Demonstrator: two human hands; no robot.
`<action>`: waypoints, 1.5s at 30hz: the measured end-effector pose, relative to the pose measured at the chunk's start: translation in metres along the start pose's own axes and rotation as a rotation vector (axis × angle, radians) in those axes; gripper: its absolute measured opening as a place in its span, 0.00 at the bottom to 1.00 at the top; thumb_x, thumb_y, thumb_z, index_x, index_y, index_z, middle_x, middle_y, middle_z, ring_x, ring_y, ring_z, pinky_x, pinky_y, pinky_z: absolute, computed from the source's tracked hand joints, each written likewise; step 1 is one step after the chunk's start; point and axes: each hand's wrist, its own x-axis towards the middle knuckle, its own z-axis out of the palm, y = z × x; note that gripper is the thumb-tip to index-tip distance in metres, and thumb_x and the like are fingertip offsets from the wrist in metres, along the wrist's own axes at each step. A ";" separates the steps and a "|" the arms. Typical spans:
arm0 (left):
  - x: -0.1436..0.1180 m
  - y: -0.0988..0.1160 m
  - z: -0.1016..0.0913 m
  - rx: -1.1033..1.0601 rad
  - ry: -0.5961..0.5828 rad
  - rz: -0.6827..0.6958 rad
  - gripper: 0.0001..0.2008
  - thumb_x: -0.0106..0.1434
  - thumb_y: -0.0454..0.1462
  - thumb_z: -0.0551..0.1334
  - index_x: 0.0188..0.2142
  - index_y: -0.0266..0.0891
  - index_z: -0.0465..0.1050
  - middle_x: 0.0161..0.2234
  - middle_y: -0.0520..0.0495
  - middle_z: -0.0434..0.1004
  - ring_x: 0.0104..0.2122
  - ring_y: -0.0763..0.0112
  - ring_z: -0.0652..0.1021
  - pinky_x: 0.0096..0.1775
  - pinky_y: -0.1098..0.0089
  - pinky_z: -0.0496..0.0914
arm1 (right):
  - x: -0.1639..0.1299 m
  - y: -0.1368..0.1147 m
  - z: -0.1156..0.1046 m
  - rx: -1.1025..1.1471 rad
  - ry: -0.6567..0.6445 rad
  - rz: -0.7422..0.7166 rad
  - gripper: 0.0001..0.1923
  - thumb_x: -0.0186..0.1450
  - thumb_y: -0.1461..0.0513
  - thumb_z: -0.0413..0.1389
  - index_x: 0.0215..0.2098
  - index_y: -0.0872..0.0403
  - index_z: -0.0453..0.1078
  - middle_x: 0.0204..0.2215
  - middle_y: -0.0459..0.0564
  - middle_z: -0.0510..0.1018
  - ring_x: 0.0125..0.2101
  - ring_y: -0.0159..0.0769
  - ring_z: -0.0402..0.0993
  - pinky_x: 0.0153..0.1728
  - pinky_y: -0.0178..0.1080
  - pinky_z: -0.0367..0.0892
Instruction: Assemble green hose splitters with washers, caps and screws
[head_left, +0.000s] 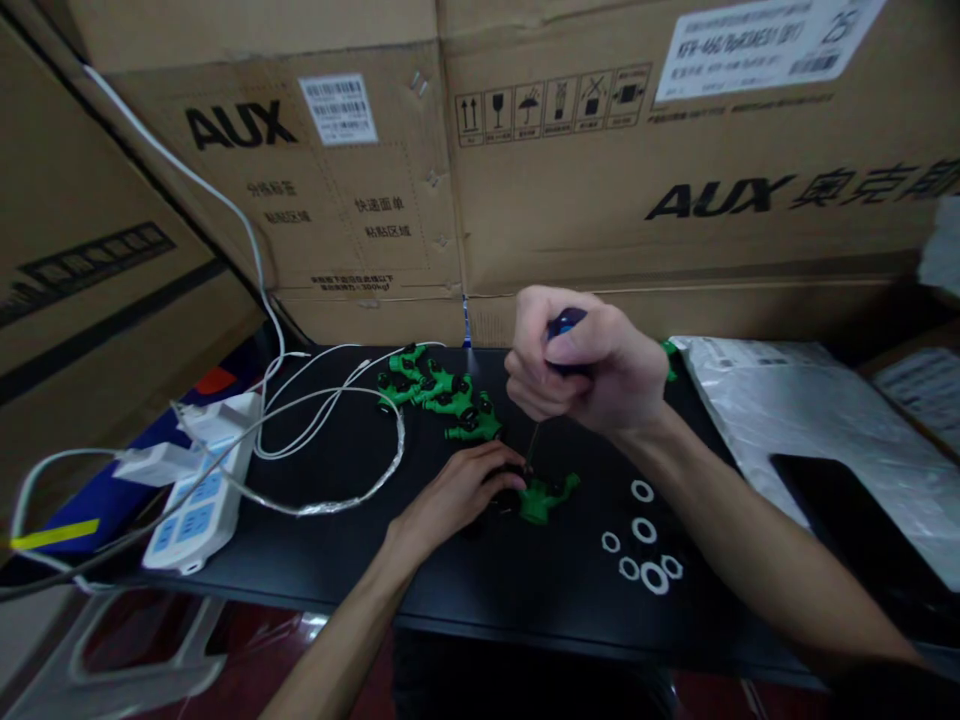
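Your right hand (581,365) grips a screwdriver (565,324), its shaft slanting down and slightly left to the green fitting (535,504) on the black tabletop (322,560); your left hand (474,486), nearer the fitting, has fingers closed on its left side.

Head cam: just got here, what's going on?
A person is working on a green fitting on a black table. The left hand holds the fitting's left side; the right hand grips a dark-handled tool, its thin shaft angled down to the fitting by the left fingertips. Whether the tip is seated is too small to tell. More green fittings lie farther back, and loose white rings lie to the right.
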 end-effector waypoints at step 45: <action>0.003 0.000 -0.003 0.110 0.044 0.040 0.13 0.73 0.43 0.59 0.52 0.44 0.75 0.49 0.47 0.79 0.48 0.67 0.79 0.52 0.65 0.70 | -0.326 -0.035 -0.015 -1.931 0.441 0.361 0.23 0.69 0.56 0.55 0.62 0.47 0.64 0.60 0.58 0.73 0.54 0.54 0.77 0.55 0.57 0.74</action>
